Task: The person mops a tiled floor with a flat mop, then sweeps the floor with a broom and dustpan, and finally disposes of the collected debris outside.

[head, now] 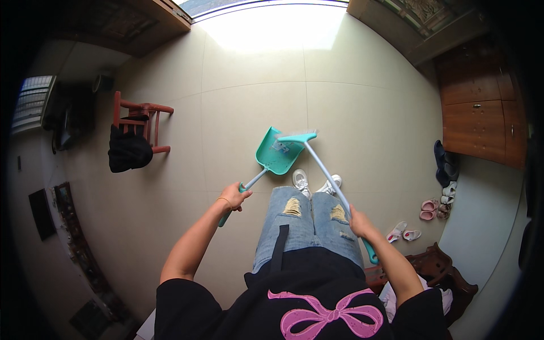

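Note:
My left hand (234,197) grips the handle of a turquoise plastic dustpan (272,155), which is in front of my white shoes. Small dark bits and a pale label show in its pan. Closed around the pale shaft of a turquoise broom (325,168) is my right hand (361,222). The broom's head overlaps the pan's right side in the view, and its bristles look blurred. Whether the bristles touch the pan or the floor, I cannot tell.
Pale tiles cover the floor (246,106). To the left stands a red wooden chair (151,110) with a black cloth (129,148) on it. Several shoes (429,208) line the right wall, below a wooden cabinet (471,123). Carved dark wooden furniture (437,265) is close at my right. Bright light enters through a doorway ahead.

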Motion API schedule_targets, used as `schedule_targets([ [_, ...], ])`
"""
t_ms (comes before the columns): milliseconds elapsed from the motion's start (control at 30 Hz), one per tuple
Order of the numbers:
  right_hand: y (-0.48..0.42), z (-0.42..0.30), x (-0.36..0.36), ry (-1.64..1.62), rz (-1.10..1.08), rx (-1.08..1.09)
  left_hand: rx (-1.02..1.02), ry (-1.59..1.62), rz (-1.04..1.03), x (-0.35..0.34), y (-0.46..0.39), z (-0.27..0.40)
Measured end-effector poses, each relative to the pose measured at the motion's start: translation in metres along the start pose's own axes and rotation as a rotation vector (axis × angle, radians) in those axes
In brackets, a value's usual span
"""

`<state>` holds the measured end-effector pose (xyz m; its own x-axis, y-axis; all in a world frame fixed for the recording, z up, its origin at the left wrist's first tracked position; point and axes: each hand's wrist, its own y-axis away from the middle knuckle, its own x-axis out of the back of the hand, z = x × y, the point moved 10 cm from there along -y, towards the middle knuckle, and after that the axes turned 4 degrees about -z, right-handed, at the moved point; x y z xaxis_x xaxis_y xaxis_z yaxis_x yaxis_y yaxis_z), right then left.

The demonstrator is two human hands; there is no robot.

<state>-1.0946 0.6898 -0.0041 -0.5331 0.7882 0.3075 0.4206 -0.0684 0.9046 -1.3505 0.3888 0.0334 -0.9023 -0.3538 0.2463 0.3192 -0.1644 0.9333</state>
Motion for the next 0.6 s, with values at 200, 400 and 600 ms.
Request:
schedule_targets([
  [200, -0.044, -0.014, -0.015, 0.037, -0.053, -0.126, -0.028, 0.022, 0.012, 0.002, -0.008, -0.006],
  [400, -0.014, -0.011, -0.04, 0.114, -0.087, 0.012, -0.117, 0.142, 0.069, -0.002, 0.003, -0.028],
  [600, 0.053, 0.001, -0.018, 0.201, -0.129, 0.043, -0.06, 0.478, 0.181, -0.029, 0.028, -0.088],
])
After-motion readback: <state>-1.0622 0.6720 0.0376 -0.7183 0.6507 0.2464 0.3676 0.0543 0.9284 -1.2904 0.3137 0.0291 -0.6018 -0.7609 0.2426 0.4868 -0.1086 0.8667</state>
